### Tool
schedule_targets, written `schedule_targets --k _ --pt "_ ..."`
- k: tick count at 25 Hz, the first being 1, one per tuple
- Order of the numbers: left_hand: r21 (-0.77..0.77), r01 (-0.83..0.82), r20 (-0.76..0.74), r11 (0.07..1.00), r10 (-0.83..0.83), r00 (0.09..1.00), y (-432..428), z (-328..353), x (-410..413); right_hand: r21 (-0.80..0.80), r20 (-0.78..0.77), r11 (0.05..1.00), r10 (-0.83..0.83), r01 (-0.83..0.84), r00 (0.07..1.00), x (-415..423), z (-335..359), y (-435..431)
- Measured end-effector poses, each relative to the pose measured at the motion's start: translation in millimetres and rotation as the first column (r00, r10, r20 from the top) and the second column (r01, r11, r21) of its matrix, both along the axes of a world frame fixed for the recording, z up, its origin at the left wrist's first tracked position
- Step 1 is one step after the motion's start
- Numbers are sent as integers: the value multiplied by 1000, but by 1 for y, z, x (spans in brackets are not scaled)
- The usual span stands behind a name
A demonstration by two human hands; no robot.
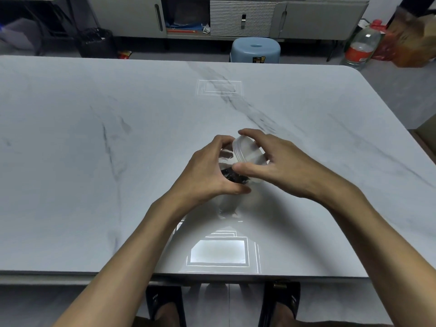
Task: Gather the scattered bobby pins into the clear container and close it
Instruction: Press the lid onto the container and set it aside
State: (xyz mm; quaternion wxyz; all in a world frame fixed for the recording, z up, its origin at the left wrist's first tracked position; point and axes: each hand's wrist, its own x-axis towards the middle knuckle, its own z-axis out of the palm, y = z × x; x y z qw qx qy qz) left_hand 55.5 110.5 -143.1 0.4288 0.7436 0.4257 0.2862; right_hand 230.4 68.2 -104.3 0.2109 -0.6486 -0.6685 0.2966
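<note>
Forearms (132,256) cross the near edge of the grey marble-look table (94,138). Above it, the left hand (207,171) wraps the tilted clear round plastic container (226,156) to steady it. The right hand (278,166) curls round the container's translucent screw lid (247,149), probably to twist it shut over the black bobby pins (236,178) inside.

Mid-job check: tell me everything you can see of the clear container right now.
The clear container is a round jar of see-through plastic, held tilted over the table. Dark bobby pins pile in its lower side. The left hand grips its body; the right hand grips the ribbed whitish lid at its mouth.
</note>
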Motion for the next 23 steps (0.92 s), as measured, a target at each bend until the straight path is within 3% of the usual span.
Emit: schedule_targets --k 2,8,14,17,19,21,23 --pt "0 -11 34 1000 11 999 0 1 1 17 -78 1000 6 -5 997 4 2 0" --pt "44 -71 70 997 68 995 -3 -3 8 122 -64 987 -102 109 993 -6 -5 -1" --pt "28 -65 74 997 63 995 -7 -4 22 90 -167 958 -254 271 953 -5 -9 -7" --pt "13 22 -32 1000 -22 999 -17 -4 34 83 -160 934 -332 348 930 9 -12 -23" --pt "20 88 -182 996 -83 980 -23 -3 43 95 -93 915 -385 393 918 29 -13 -40" --pt "31 192 -411 981 -162 897 -29 -4 54 94 -3 896 -435 434 900 55 -12 -59" --pt "-16 286 -611 958 -236 756 -35 -7 66 80 75 870 -493 487 867 86 -14 -77"
